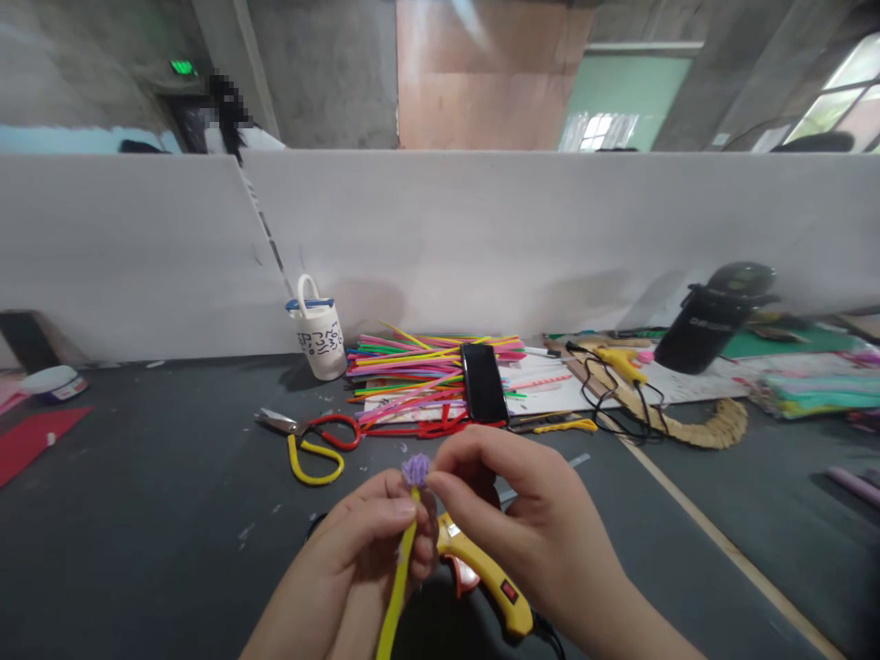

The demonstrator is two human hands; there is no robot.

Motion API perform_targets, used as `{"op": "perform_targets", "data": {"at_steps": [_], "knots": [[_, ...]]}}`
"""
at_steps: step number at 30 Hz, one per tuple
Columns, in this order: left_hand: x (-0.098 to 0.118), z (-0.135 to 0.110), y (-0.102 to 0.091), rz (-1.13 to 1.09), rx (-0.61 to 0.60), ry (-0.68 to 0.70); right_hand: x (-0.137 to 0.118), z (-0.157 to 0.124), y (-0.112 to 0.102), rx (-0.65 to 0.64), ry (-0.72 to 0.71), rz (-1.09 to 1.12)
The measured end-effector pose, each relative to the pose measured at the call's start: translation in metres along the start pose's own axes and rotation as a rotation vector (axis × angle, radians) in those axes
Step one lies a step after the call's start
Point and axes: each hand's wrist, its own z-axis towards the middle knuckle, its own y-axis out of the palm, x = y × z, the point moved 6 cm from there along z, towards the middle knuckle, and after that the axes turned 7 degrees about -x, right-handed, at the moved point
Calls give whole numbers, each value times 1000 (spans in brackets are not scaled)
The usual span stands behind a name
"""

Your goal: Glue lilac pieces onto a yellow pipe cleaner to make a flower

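Scissors [313, 440] lie on the table, far left of the hands. Near centre, the left hand [350, 550] is closed around an upright yellow stem [397, 587]. The right hand [536, 522] pinches the purple tuft [415, 468] at its top. A glue gun [488, 577] lies beneath the hands.

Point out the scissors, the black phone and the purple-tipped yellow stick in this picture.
scissors [298, 428]: head view, on the pivot where the blades meet the handles.
black phone [485, 380]: head view, middle of its dark screen.
purple-tipped yellow stick [415, 469]: head view, on the purple tuft at its top.
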Motion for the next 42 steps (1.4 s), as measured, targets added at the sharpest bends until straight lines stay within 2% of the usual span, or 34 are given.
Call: {"op": "perform_targets", "data": {"at_steps": [5, 10, 17, 19, 23, 27, 30, 33, 36, 38, 42], "knots": [[2, -1, 1, 2, -12, 22, -2, -3, 1, -2, -71, -115], [4, -2, 6, 9, -59, 26, -8, -5, 1, 16, -211, -259], [7, 1, 12, 18, -105, 55, -9, -9, 2, 6, -302, -293], [7, -1, 12, 4, -112, 57, -8, -8, 1, 9, -270, -235], [6, -3, 10, 29, -65, 46, -2, -4, -3, 82, -119, -13], [11, 2, 12, 81, -107, 144, -1, -3, -2, 112, -86, 78], [13, 6, 13, 122, -127, 190, 2, 0, 3, 34, -45, 156], [16, 7, 11, 176, -78, 247, 1, 2, 6, -64, -20, 260], [21, 5, 10, 220, -47, 325, -2, 2, 4, -102, 2, 335], [22, 4, 10, 232, -49, 345, -5, 2, 4, -128, -36, 328], [22, 4, 10, 235, -53, 301, -8, 0, 4, -141, -126, 273]]}}
